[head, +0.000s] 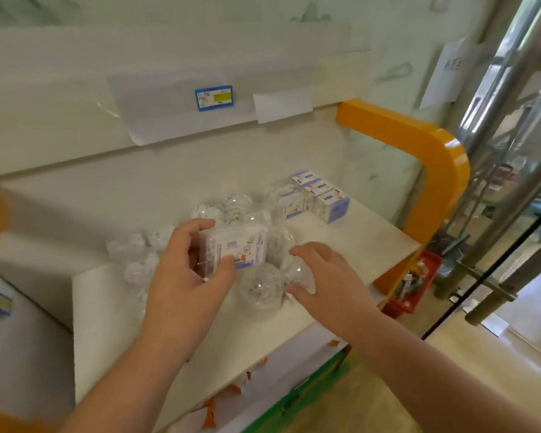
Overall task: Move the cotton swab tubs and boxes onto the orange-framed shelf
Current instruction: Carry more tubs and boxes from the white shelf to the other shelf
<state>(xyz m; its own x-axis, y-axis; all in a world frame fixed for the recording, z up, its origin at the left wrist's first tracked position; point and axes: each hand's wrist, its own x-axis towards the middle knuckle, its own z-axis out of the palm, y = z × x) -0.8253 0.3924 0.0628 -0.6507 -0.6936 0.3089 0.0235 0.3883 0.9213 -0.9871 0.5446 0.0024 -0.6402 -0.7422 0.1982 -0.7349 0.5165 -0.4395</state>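
Observation:
My left hand [186,264] grips a clear rectangular cotton swab box [236,246] with a blue-and-white label, held just above the white shelf board [341,245] of the orange-framed shelf [431,157]. My right hand [322,276] curls round a clear round tub [299,271] standing on the board. Another round tub [261,289] stands between my hands. Several more clear tubs [138,254] crowd the board behind and to the left. A row of blue-and-white swab boxes [317,196] stands at the back right.
A blue price tag [213,97] and paper slips hang on the upper shelf edge. A red basket [414,282] with goods sits on the floor to the right, beside metal poles and a glass door [512,214]. Cartons lie under the board.

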